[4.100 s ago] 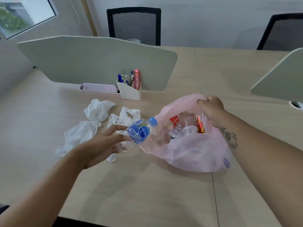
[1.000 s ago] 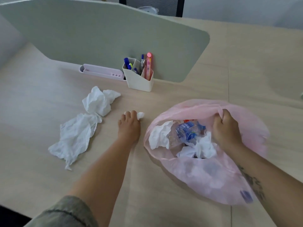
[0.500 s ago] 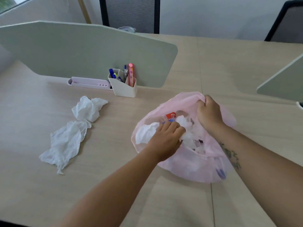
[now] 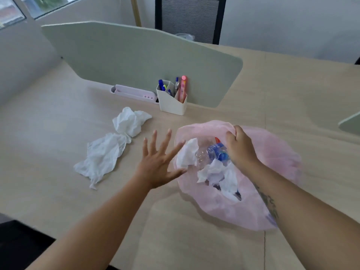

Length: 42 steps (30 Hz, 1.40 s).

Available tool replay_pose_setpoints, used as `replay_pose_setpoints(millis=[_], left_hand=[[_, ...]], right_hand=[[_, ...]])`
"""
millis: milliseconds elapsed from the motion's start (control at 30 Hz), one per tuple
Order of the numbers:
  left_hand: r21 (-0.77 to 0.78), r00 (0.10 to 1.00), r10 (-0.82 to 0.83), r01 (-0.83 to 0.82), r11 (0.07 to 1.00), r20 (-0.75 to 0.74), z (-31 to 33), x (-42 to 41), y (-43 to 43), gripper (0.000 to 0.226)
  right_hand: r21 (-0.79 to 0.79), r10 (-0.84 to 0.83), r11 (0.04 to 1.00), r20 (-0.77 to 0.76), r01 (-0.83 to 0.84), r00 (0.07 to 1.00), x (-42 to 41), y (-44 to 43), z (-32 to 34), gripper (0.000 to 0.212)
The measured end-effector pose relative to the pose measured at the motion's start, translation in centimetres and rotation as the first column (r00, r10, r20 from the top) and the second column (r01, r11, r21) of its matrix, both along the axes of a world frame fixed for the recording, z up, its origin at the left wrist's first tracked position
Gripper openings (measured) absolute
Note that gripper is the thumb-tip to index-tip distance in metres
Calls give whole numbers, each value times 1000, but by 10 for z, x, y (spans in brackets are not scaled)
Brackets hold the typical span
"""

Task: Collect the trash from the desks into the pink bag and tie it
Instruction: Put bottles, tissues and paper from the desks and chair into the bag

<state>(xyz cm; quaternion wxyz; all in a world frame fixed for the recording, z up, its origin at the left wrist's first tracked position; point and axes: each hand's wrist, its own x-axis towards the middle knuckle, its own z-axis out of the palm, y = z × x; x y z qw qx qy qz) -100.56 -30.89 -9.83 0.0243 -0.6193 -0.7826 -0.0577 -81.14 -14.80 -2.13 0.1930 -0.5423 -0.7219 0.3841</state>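
Spotter: Pale wood table (image 4: 58, 133) is running under everything. A grey-green divider (image 4: 136, 61) is standing across its far side, and a black mesh chair (image 4: 191, 18) is showing behind it.

Recorder: Where is the pink bag (image 4: 272, 152) sitting?

Spotter: It is lying on the table at centre right, mouth gaping upward. A crushed water bottle (image 4: 212, 152) with a blue label and white wadded tissues (image 4: 220, 172) are lying inside it.

Recorder: And the hands?

Spotter: The right hand (image 4: 240, 149) is gripping the bag's far rim, fingers curled round a fold of plastic. The left hand (image 4: 155, 164) is hovering just left of the bag's mouth, fingers spread wide and straight, holding nothing. Whether it is touching the rim, cannot tell.

Recorder: Loose trash?

Spotter: Two pieces are lying on the table left of the left hand. A crumpled tissue (image 4: 128, 121) is sitting farther out and a flatter tissue (image 4: 105, 158) nearer, their edges touching.

Recorder: Other items?

Spotter: A white pen holder (image 4: 172, 105) is standing against the divider, with pens and a pink marker sticking up. A pale pink tray (image 4: 134, 93) is lying just beside it on the left.
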Motion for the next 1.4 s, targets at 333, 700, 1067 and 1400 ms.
replay_pose_setpoints(millis=[333, 700, 1067, 1400], left_hand=[[-265, 659, 725, -676, 688, 199, -26, -108, -47, 103], [-76, 650, 714, -723, 686, 262, -63, -123, -56, 49], [382, 920, -191, 50, 923, 341, 0, 9, 28, 19], [-41, 947, -290, 298, 954, 140, -15, 52, 52, 86]], right_hand=[[-27, 177, 984, -14, -177, 984, -74, -17, -25, 25], [-72, 153, 985, -15, -153, 988, -89, -6, -40, 23], [-18, -12, 1000, 33, 13, 999, -41, 19, -14, 26], [23, -50, 999, 50, 49, 997, -9, 21, 0, 22]])
